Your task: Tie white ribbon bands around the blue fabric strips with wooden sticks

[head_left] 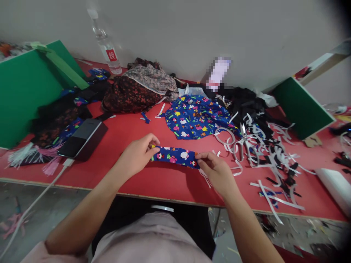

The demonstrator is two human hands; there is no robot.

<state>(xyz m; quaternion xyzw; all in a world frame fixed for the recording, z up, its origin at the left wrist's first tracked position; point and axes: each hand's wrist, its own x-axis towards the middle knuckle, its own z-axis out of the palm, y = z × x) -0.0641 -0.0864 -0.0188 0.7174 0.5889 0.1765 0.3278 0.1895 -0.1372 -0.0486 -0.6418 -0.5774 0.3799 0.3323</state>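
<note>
Between my hands, above the red table (164, 184), stretches a blue fabric strip (175, 157) printed with cartoon animals. My left hand (142, 151) pinches its left end between thumb and fingers. The right end is pinched by my right hand (215, 168). Just beyond the strip lies a larger piece of blue cartoon-print fabric (192, 117), rumpled on the tabletop. To the right of it, scissors (244, 148) rest among white trimmings (263, 160). A few thin white threads show under my right hand.
A power bank or similar black device (83, 140) with a white cable stands at left. Dark floral fabric (131, 95), a water bottle (108, 51) and a pixelated phone (218, 74) are at the back. Green panels (30, 91) flank both sides. A white box (334, 190) sits at right.
</note>
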